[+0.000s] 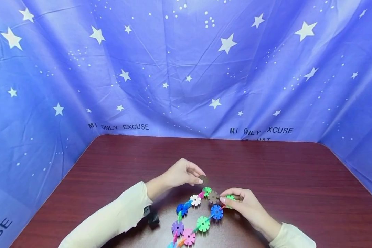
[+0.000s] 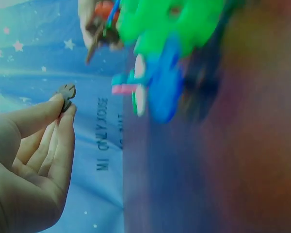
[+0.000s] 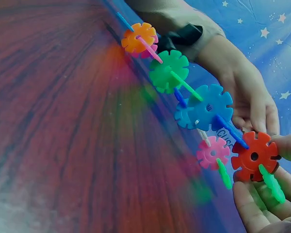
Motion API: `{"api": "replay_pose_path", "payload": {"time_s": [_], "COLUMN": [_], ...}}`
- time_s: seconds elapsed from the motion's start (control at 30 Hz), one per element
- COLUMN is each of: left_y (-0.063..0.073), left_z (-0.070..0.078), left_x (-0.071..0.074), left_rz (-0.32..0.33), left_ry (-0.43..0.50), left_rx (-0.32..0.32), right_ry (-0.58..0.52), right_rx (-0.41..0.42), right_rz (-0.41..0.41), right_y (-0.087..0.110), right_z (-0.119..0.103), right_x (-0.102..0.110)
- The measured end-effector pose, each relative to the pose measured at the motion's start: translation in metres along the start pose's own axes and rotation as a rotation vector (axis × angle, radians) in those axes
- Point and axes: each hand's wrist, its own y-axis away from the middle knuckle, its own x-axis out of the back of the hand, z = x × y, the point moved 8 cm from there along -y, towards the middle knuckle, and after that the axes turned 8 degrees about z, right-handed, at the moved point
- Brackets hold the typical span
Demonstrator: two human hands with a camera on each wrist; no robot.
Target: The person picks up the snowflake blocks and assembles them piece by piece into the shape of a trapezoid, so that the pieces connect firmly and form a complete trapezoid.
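Observation:
My left hand [image 1: 186, 173] pinches a loose brown notched disc [image 1: 203, 179] between thumb and fingertips, just above the far end of a chain of colourful interlocking plastic discs [image 1: 203, 224]. A green disc [image 1: 207, 191] on the chain lies close below it, apart from it. My right hand [image 1: 246, 203] holds the chain's right end, fingers at a red disc [image 3: 254, 155] with a green disc [image 3: 272, 184] slotted into it. Another brown disc [image 1: 213, 197] stands by the right fingertips; how it joins is partly hidden. The chain's near end runs out of the head view.
A dark red wood-grain table [image 1: 127, 158] lies under the hands. A blue curtain [image 1: 173, 69] with white stars hangs behind and at both sides. A black strap device [image 1: 151, 217] is by the left sleeve.

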Motion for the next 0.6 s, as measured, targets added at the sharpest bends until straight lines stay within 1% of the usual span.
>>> {"api": "replay_pose_path", "payload": {"time_s": [0.07,0.17,0.3,0.37,0.43,0.6], "left_y": [0.009,0.021,0.033,0.037,0.039,0.041], "left_z": [-0.002,-0.003,0.004,0.008,0.011,0.013], "left_x": [0.000,-0.001,-0.004,-0.006,-0.007,-0.009], "left_rz": [0.022,0.053,0.087,0.101,0.110,0.112], "left_ry": [-0.007,-0.060,-0.182,-0.221,-0.235,-0.240], "left_rx": [-0.003,-0.026,-0.112,-0.151,-0.175,-0.221], "right_ry": [-0.038,-0.066,-0.048,-0.036,-0.043,-0.117], "right_rx": [0.011,0.020,0.043,0.053,0.062,0.055], "right_rz": [-0.005,-0.005,0.014,0.022,0.023,0.002], "right_y": [0.000,-0.001,-0.001,-0.002,-0.001,0.000], "right_z": [-0.002,-0.005,-0.008,-0.009,-0.010,-0.009], "right_x": [-0.001,-0.002,0.000,0.000,0.000,-0.003]}}
